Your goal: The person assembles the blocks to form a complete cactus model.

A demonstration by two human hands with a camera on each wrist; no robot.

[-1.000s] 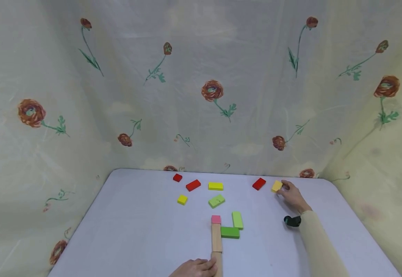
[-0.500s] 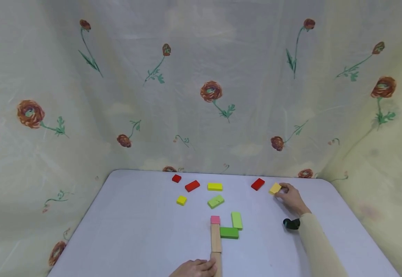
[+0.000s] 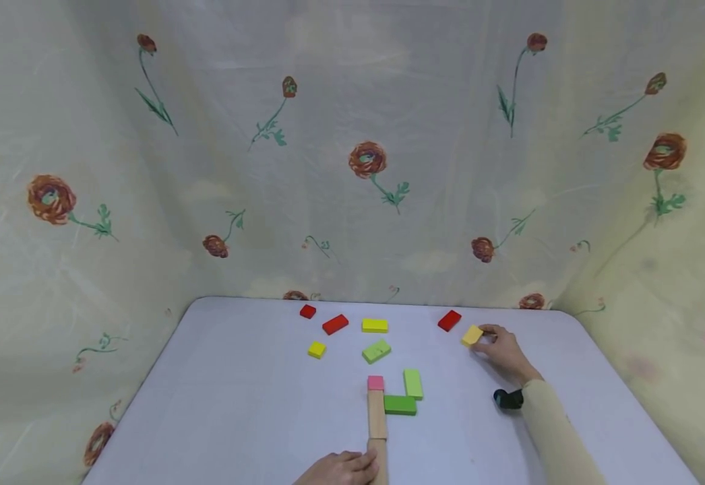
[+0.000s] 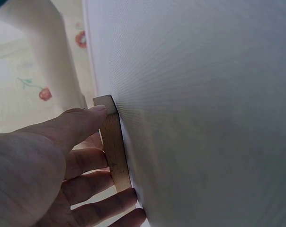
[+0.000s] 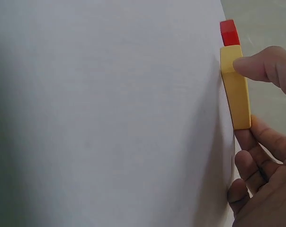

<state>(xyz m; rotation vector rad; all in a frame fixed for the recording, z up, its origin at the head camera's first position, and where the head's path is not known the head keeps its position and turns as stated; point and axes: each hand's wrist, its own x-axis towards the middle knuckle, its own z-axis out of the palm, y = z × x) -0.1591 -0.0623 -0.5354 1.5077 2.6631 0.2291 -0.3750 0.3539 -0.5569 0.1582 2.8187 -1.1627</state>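
At the near edge of the head view, my left hand (image 3: pixel 339 469) holds a plain wooden block (image 3: pixel 379 463). In the left wrist view the thumb presses the end of this wooden block (image 4: pixel 115 146) while the fingers lie along its side. A second wooden block (image 3: pixel 377 415) continues the line, with a pink block (image 3: pixel 375 382) at its far end. Toward the back right, my right hand (image 3: pixel 505 353) pinches a pale orange-yellow block (image 3: pixel 472 336) between thumb and fingers. The right wrist view shows the thumb on one end of that orange-yellow block (image 5: pixel 236 97).
A green block (image 3: pixel 400 405) touches the wooden line, beside a light green block (image 3: pixel 413 384). Farther back lie another light green block (image 3: pixel 377 351), two yellow blocks (image 3: pixel 375 325) and several red blocks (image 3: pixel 449 320). A black device (image 3: pixel 508 399) sits by the right wrist. Floral cloth (image 3: pixel 328 168) surrounds the table.
My right hand has moved left and slightly nearer with the orange-yellow block. The left hand stays on the wooden block. The head view has shifted slightly.
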